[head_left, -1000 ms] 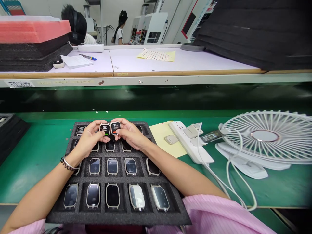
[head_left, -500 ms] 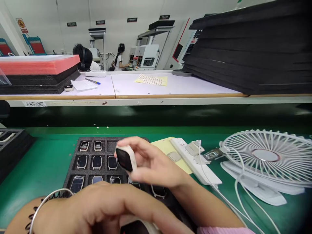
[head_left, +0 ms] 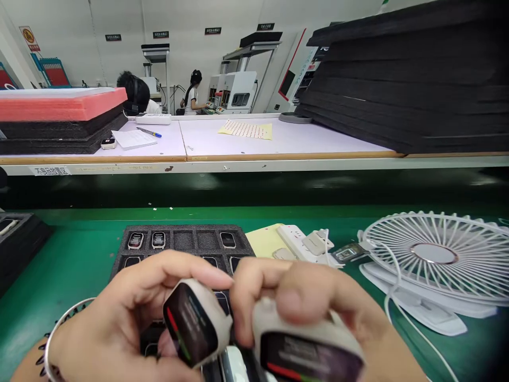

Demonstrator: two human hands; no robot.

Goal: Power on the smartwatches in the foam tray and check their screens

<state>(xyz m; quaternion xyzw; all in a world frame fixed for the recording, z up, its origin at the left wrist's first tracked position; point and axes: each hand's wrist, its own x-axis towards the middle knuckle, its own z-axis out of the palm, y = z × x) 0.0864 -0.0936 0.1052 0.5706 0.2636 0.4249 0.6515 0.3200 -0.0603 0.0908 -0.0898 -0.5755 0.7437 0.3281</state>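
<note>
My left hand (head_left: 115, 323) is closed around a strapless smartwatch (head_left: 194, 323) with a pale case, its lit screen showing red and green marks. Close beside it, my right hand (head_left: 318, 292) grips a second pale smartwatch (head_left: 310, 355) from above, its screen also lit. The on-screen text is too blurred to read. Both watches are held over a black foam tray (head_left: 246, 239) whose compartments hold several watches, including a lit one (head_left: 158, 240) and a dark one (head_left: 228, 240). My hands hide most of the tray's nearer rows.
On the green bench stand a white fan (head_left: 433, 254) with cables, a power strip (head_left: 296, 241) and yellow paper (head_left: 264, 239). Another foam stack (head_left: 24, 244) is at left. The shelf (head_left: 191, 143) bears black foam stacks. Two people sit beyond it.
My right hand has come down from the tray towards me with its watch, whose screen now appears lit. My left hand has lifted its watch into fuller view beside it.
</note>
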